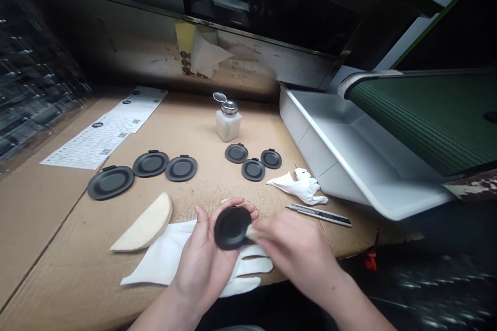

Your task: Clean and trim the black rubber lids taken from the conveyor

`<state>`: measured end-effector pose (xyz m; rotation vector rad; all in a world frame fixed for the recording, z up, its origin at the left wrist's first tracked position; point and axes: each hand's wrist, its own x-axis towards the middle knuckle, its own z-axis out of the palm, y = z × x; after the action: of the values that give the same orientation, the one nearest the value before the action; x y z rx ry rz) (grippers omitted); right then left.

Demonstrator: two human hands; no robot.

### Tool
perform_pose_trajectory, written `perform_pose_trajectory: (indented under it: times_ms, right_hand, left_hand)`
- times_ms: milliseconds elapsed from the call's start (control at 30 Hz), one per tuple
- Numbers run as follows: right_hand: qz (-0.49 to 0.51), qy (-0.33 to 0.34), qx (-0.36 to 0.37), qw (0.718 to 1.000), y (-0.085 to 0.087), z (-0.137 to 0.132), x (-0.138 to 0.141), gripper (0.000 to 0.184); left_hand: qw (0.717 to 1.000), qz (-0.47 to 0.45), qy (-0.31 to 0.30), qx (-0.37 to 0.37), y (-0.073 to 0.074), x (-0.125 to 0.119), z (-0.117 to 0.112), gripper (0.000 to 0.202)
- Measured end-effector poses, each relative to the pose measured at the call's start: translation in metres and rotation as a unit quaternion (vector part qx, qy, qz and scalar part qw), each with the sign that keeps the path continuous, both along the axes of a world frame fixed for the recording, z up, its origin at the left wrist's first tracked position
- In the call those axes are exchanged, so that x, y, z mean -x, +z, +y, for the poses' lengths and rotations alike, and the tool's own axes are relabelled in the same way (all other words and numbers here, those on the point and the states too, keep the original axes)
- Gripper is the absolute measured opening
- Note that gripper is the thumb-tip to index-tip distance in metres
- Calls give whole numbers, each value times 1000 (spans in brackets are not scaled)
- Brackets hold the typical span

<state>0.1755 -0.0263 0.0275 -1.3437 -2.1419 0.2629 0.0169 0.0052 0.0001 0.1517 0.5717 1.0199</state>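
Observation:
My left hand [204, 256] cups a round black disc [232, 227] near the table's front edge, fingers curled round its rim. My right hand [295, 248], blurred by motion, is closed on a small pale piece [251, 232] that touches the disc's right edge. Below both hands lies a white glove [171, 256] on the cardboard. A cream half-round pad [145, 225] lies to the left of it.
Three larger dark discs [149, 163] lie in a row at the left and three smaller ones [253, 169] at the centre. Behind them stands a white dispenser bottle [228, 120]. A crumpled white glove [301, 186], a utility knife [320, 214], a white tray [349, 165], printed sheets [104, 134] and a green conveyor belt [423, 114] are also here.

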Motion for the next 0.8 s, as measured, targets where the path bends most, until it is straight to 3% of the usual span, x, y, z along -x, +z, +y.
perform_pose_trajectory:
  times_ms: [133,233,367,633,800]
  right_hand:
    - [13,-143,-64,988,-8,-1,-33,20]
    - [13,-182,-67,981,-27,-6,-37,21]
    - [21,-170,-48,984,-41,-13,-31,24]
    - [68,-48,-148,985,-21,-13,15,32]
    - [48,-72,-136,987,-26,-17,40,30]
  left_hand:
    - [1000,7,-4,1,2,1,-2,57]
    - [1000,7,3,-14,2,1,-4,57]
    - [999,14,4,-39,1,1,-5,56]
    - [998,30,6,-61,-2,-1,-4,51]
    - [995,72,6,-70,2,-4,-6,43]
